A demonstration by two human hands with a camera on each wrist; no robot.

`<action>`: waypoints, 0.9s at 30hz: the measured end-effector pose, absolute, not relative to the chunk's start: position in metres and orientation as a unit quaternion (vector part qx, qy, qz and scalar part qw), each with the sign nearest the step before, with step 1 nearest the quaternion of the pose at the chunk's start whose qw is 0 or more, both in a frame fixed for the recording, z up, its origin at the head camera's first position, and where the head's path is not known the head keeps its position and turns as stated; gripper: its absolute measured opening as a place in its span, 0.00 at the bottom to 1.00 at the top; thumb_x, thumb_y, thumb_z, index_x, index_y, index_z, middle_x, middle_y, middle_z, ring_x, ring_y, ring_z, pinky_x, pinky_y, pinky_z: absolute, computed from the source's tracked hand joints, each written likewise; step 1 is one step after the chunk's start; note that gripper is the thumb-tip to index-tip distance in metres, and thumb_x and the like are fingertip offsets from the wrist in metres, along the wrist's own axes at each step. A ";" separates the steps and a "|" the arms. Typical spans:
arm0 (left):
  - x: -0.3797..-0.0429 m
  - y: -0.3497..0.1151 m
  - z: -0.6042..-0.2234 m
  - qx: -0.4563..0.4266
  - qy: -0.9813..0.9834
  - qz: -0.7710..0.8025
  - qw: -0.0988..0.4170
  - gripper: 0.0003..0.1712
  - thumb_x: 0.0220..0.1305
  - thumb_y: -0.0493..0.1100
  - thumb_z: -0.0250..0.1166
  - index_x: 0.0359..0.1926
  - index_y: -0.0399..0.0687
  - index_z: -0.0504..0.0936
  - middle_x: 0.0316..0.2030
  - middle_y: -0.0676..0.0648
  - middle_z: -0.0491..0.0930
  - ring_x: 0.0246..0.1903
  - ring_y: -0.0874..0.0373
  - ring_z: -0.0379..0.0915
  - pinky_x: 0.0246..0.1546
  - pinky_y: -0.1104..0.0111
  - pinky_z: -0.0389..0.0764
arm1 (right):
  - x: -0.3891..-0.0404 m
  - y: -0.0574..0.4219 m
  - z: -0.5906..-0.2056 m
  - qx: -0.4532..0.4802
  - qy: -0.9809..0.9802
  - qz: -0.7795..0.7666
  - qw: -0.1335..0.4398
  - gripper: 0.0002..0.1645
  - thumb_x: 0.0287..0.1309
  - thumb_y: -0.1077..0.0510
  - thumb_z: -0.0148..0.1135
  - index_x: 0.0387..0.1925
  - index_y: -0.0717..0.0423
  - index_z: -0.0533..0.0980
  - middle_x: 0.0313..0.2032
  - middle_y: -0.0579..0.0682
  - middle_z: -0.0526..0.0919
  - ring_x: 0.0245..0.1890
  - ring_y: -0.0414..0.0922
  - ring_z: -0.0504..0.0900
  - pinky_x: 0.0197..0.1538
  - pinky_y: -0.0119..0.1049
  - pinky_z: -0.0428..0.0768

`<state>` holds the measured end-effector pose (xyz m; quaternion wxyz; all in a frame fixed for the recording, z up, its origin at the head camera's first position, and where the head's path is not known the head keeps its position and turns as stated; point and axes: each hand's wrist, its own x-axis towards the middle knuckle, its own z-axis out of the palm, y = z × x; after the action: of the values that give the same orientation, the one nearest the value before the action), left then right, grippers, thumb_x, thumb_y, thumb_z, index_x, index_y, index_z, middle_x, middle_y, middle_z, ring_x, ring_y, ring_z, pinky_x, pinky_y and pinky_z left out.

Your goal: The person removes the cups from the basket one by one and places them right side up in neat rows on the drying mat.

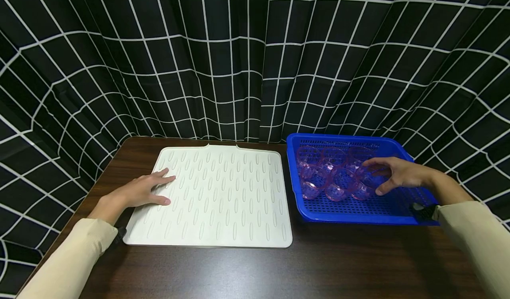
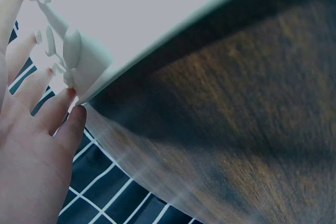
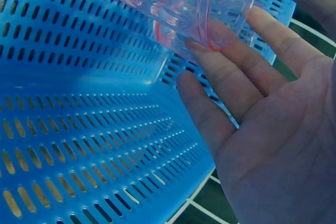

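My left hand (image 1: 139,192) lies with fingers spread over the left edge of a white ridged drying mat (image 1: 223,192). In the left wrist view, its fingertips are right at the raised ridges along the mat's edge. At the right, my right hand (image 1: 402,175) reaches into a blue perforated basket (image 1: 358,219), thumb and fingers apart. Its fingertips are right at the side of a clear pink cup (image 1: 361,188), the rightmost in the front row. In the right wrist view, fingers (image 3: 226,74) extend beside and partly behind this cup (image 3: 173,1).
Several more clear pink cups (image 1: 312,181) stand in rows in the basket's left and middle part. Mat and basket rest side by side on a dark wooden table (image 1: 318,263). A black curtain with a white grid (image 1: 239,60) surrounds the table's back and sides.
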<state>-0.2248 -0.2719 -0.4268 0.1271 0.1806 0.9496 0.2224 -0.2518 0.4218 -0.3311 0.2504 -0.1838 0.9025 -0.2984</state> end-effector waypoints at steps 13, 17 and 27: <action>-0.225 -0.272 -0.427 0.180 0.950 0.219 0.130 0.48 0.53 0.62 0.73 0.70 0.44 0.70 0.74 0.31 0.54 0.71 0.27 0.47 0.63 0.33 0.57 | -0.253 0.421 -0.332 -0.186 0.907 -0.291 0.243 0.50 0.51 0.60 0.75 0.69 0.73 0.58 0.66 0.79 0.59 0.63 0.79 0.61 0.55 0.64 0.76; -0.225 -0.271 -0.427 0.180 0.950 0.219 0.129 0.48 0.53 0.62 0.73 0.70 0.43 0.71 0.74 0.31 0.54 0.71 0.27 0.48 0.63 0.33 0.57 | -0.249 0.421 -0.328 -0.190 0.915 -0.276 0.226 0.49 0.53 0.59 0.74 0.69 0.73 0.58 0.65 0.78 0.63 0.63 0.77 0.64 0.56 0.65 0.74; -0.224 -0.272 -0.427 0.182 0.950 0.221 0.126 0.48 0.53 0.62 0.73 0.70 0.43 0.71 0.73 0.30 0.54 0.70 0.26 0.48 0.63 0.33 0.57 | -0.237 0.422 -0.311 -0.196 0.931 -0.260 0.167 0.48 0.55 0.57 0.73 0.70 0.73 0.59 0.65 0.75 0.66 0.63 0.75 0.66 0.57 0.67 0.71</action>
<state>-0.2242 -0.2715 -0.4268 0.1258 0.1816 0.9499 0.2211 -0.2371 0.4217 -0.3108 0.1666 -0.1959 0.9307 -0.2602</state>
